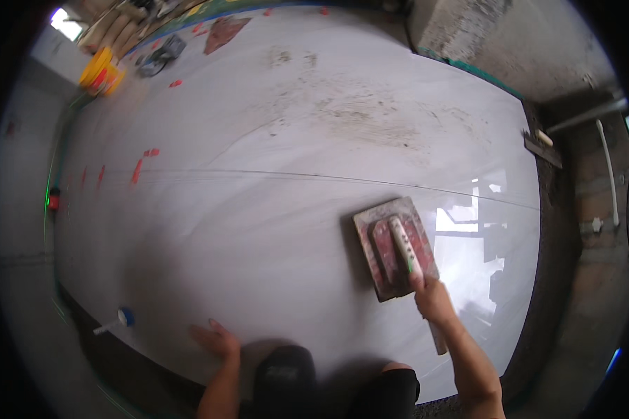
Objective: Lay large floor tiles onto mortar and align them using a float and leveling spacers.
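My right hand [433, 299] is closed round the handle of a tile beater [379, 244], a worn rectangular paddle with a grey, red-stained face. A pale, dotted grip runs along its back, and a wooden handle end sticks out below my fist. The paddle is over the large white, glossy tiles [259, 237], right of centre; whether it touches them I cannot tell. My left hand [217, 339], fingers stretched out and slightly blurred, is low over the tile near its front left edge. Nothing shows in it.
A thin dark seam crosses the tiles, with red marks [137, 170] at its left. A blue-and-white suction-cup-like piece [124, 317] lies front left. Back left stand a yellow bucket [102, 72] and a grey tool [162, 56]. A trowel [542, 148] rests by the right edge.
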Tool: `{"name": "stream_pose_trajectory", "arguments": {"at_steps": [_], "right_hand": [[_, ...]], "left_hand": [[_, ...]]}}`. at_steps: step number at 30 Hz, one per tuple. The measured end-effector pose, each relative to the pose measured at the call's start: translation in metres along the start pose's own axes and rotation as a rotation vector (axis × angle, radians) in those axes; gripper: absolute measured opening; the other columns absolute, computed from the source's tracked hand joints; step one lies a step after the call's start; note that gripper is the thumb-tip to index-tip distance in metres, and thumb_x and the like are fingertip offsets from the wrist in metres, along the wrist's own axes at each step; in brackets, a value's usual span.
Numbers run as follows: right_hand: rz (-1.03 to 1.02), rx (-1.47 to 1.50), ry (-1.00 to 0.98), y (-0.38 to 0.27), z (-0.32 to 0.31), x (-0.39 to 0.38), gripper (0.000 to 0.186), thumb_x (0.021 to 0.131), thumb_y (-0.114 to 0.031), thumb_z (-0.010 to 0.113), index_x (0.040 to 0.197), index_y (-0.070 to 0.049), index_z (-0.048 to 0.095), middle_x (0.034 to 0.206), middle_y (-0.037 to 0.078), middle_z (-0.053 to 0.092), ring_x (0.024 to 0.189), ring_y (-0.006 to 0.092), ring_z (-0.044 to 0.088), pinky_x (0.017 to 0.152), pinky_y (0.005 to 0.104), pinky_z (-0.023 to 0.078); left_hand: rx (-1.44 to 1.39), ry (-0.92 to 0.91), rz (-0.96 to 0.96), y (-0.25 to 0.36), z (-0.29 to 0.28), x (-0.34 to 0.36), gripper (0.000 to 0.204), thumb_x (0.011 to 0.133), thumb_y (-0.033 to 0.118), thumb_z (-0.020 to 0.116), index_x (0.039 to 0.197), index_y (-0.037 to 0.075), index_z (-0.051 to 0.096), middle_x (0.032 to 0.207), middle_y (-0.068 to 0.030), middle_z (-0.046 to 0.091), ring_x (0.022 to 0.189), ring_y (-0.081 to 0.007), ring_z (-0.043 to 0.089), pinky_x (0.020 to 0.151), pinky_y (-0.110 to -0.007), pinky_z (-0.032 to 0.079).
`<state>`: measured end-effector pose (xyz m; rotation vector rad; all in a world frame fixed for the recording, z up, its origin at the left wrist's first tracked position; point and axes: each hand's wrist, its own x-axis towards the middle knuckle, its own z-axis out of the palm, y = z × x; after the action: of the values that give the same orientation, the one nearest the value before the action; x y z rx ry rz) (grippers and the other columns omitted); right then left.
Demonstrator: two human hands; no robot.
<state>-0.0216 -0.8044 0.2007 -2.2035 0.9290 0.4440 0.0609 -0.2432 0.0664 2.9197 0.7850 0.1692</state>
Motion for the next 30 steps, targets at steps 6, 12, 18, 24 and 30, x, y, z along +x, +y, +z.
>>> {"name": "stream_pose_trajectory", "arguments": {"at_steps": [6,12,18,24,30], "right_hand": [[-0.145,0.148,0.101,-0.115,-0.015,-0.070,0.038,0.109,-0.029,0.051,0.114,0.007,0.063,0.076,0.028,0.066,0.071,0.0480,0.069,0.066,0.0498,0.053],[-0.242,-0.207,0.053,-0.096,0.101,0.013,0.043,0.109,-0.032,0.052,0.100,0.007,0.066,0.080,0.034,0.066,0.078,0.0576,0.064,0.068,0.0583,0.050],[-0.338,-0.016,-0.029,-0.210,0.060,-0.063,0.046,0.111,-0.037,0.047,0.100,0.005,0.062,0.068,0.026,0.062,0.063,0.0461,0.065,0.061,0.0509,0.050],[-0.533,-0.400,-0.072,-0.168,0.165,-0.014,0.040,0.110,-0.032,0.050,0.108,0.006,0.064,0.080,0.034,0.066,0.081,0.0552,0.067,0.065,0.0573,0.052],[-0.494,-0.132,-0.158,-0.334,0.132,-0.076,0.050,0.113,-0.040,0.043,0.108,0.004,0.065,0.080,0.033,0.064,0.083,0.0578,0.064,0.068,0.0552,0.051]], "left_hand": [[0.143,0.064,-0.438,-0.093,0.009,0.015,0.087,0.109,0.056,0.043,0.158,-0.014,0.030,0.164,-0.0397,0.026,0.155,-0.0508,0.026,0.128,-0.058,0.022],[0.251,0.163,-0.404,-0.105,0.031,0.015,0.087,0.109,0.056,0.043,0.159,-0.013,0.028,0.166,-0.0369,0.026,0.155,-0.0505,0.026,0.128,-0.058,0.022],[0.004,-0.063,-0.249,-0.171,-0.017,0.013,0.086,0.108,0.050,0.047,0.163,-0.010,0.021,0.171,-0.0303,0.020,0.160,-0.0466,0.018,0.131,-0.055,0.016],[0.029,-0.039,-0.155,-0.181,-0.022,0.013,0.089,0.107,0.050,0.046,0.163,-0.011,0.016,0.172,-0.0314,0.013,0.161,-0.0453,0.011,0.132,-0.054,0.010],[0.042,-0.139,-0.036,-0.207,-0.039,0.012,0.098,0.103,0.058,0.047,0.163,-0.012,0.014,0.171,-0.0353,0.007,0.161,-0.0491,0.006,0.131,-0.057,0.008]]}}
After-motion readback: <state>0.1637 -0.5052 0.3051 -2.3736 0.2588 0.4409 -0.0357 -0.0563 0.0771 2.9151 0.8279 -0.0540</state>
